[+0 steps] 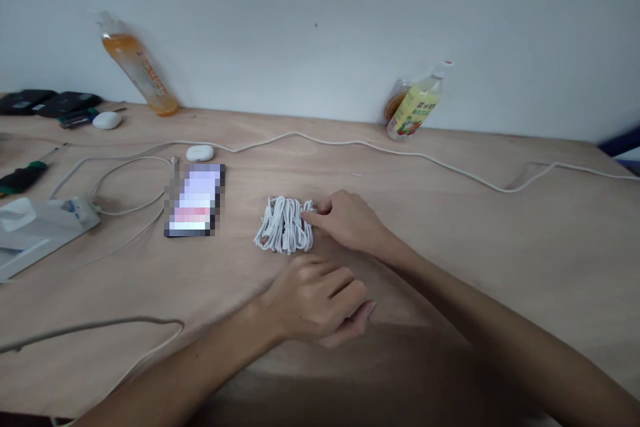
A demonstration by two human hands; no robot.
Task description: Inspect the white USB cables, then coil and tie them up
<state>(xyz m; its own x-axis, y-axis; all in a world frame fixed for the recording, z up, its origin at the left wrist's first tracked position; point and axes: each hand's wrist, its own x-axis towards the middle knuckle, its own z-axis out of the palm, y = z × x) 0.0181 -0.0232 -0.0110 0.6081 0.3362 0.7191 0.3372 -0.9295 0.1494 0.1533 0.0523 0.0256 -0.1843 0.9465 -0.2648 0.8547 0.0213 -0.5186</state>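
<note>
A row of coiled white cables (284, 225), bundled side by side, lies on the wooden table. My right hand (350, 219) reaches in from the right, with thumb and forefinger closed on the rightmost bundle. Part of that bundle is hidden behind the fingers. Closer to me, my left hand (323, 300) is curled into a fist just below the cables, apart from them. Nothing sticks out of the fist, and its palm is turned away from view.
Left of the cables lie a phone (196, 200), a white earbud case (200, 153) and a screwdriver (23, 178). An orange bottle (140, 73) and a yellow bottle (417, 107) lean against the wall. A long white cord (360, 143) crosses the table (500, 247).
</note>
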